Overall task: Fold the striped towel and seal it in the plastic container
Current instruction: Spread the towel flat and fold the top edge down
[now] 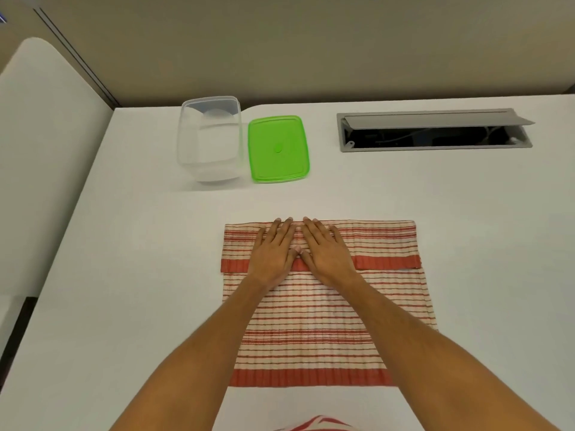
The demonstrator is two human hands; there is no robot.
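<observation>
The striped towel (pixel 320 306) lies flat at lower centre of the frame on the white tabletop (pixel 124 244), its far edge folded over. The left hand (pixel 273 253) and right hand (pixel 326 251) press it flat, fingers straight and together, gripping nothing. Soft and limp, it probably handles best pinched at the corners. The clear container (pixel 210 138) and green lid (pixel 278 149) wait at upper centre

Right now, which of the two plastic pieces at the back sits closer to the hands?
The green lid, lying flat, right of the clear container and more nearly in line with the hands: left hand, right hand.
</observation>
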